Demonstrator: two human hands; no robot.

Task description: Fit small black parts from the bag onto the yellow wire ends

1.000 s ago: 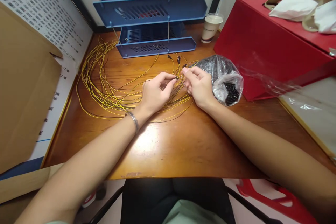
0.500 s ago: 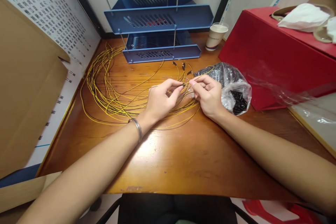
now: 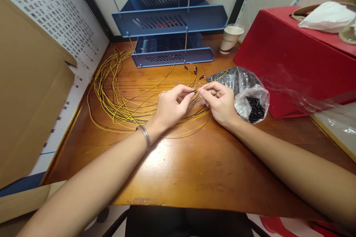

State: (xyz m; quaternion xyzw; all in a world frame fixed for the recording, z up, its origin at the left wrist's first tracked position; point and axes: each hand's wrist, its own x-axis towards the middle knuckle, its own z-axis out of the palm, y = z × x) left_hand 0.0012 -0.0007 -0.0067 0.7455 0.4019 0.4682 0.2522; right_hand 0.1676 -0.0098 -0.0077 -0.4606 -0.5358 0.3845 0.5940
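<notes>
My left hand (image 3: 172, 105), with a metal bracelet at the wrist, pinches a small black sleeve-like piece (image 3: 195, 92) between thumb and forefinger. Fingertips almost touching it, my right hand (image 3: 221, 102) is closed in a pinch on a thin yellow wire (image 3: 221, 75), whose loose end sticks out up and to the right. Under and left of the hands lies a loose coil of yellow and black wires (image 3: 108, 100). Several wire ends with black tips (image 3: 195, 70) stand just beyond my fingers. Exactly how the wire meets the black piece is hidden by the fingertips.
Right of my right hand sits a clear plastic bag (image 3: 239, 77) of small black pieces (image 3: 255, 109). A blue tiered tray rack (image 3: 169, 59) and a paper cup (image 3: 230, 39) stand behind. A red box (image 3: 292, 59) is at right, cardboard (image 3: 30, 92) at left.
My right fingertips have come slightly closer to the left ones and the black piece. The whole view has shifted a little; the coil and bag lie as before.
</notes>
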